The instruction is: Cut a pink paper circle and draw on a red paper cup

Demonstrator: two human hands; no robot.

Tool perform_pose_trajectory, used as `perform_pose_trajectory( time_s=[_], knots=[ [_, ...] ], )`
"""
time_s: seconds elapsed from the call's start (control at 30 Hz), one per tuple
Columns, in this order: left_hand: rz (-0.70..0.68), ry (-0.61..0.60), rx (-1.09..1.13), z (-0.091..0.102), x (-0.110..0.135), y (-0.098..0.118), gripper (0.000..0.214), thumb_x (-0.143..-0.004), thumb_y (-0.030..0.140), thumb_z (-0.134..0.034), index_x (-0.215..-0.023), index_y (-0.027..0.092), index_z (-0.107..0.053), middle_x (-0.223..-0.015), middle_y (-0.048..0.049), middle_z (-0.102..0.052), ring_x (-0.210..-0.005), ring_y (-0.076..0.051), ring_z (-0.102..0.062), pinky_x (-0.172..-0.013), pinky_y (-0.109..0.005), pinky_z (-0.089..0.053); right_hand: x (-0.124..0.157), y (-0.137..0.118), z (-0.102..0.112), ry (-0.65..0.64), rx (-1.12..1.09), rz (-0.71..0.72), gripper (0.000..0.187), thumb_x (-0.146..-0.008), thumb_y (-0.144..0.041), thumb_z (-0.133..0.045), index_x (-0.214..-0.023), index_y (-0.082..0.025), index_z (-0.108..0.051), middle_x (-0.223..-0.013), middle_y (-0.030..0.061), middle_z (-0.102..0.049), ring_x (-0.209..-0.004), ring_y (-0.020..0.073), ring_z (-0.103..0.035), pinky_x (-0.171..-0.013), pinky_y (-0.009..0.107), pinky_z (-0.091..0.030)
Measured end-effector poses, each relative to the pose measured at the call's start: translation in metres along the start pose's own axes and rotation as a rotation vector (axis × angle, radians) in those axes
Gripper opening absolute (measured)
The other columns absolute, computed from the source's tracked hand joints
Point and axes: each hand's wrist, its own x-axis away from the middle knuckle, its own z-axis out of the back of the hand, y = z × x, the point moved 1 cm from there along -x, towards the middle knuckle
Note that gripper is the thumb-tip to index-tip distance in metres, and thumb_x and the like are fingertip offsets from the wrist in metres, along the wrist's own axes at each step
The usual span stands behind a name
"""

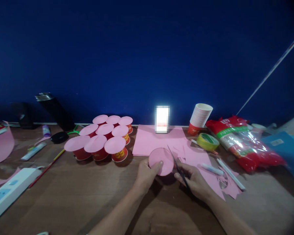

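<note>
My left hand (149, 173) grips a round pink paper disc (161, 160) by its lower left edge, thumb on top. What lies under the disc is hidden. My right hand (192, 179) is closed around dark, slim scissors (182, 173), seen edge-on, their pointed tip just right of the disc. Behind the disc lies a stack of pink paper (149, 140). Cut pink scraps (208, 169) spread to the right of my right hand. Left of my hands stand several red paper cups (120, 156), each topped with a pink disc (115, 145).
A lit phone (162, 119) stands behind the paper. To the right are stacked paper cups (201, 114), a yellow tape roll (207, 141), a glue stick (212, 169) and a red plastic package (245, 140). A white power strip (12, 187) and black bottle (56, 111) are left.
</note>
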Motion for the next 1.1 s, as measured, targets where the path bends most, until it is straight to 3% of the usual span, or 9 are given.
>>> perform_pose_trajectory(
  time_s=[0.73,1.1],
  knots=[
    [-0.017,0.027,0.034,0.0000,-0.0032,-0.0048,0.031,-0.066,0.036,-0.074,-0.077,0.006,-0.071,-0.069,-0.0074,-0.069,-0.061,-0.015,-0.059,-0.056,-0.023,-0.047,-0.0013,0.0057,0.0014,0.005,0.010,-0.028,0.027,-0.082,-0.043,-0.062,-0.087,-0.016,-0.063,-0.068,-0.0019,-0.047,-0.061,0.0111,-0.042,-0.052,0.020,-0.039],
    [-0.002,0.015,0.077,-0.0009,-0.0028,-0.0021,0.041,-0.063,0.037,-0.077,-0.088,0.005,-0.072,-0.084,-0.0143,-0.073,-0.072,-0.022,-0.066,-0.066,-0.029,-0.053,-0.0014,0.0012,-0.0027,0.001,-0.003,-0.073,0.032,-0.081,-0.042,-0.062,-0.096,-0.013,-0.063,-0.069,-0.0007,-0.049,-0.061,0.0114,-0.043,-0.050,0.020,-0.039]
  ],
)
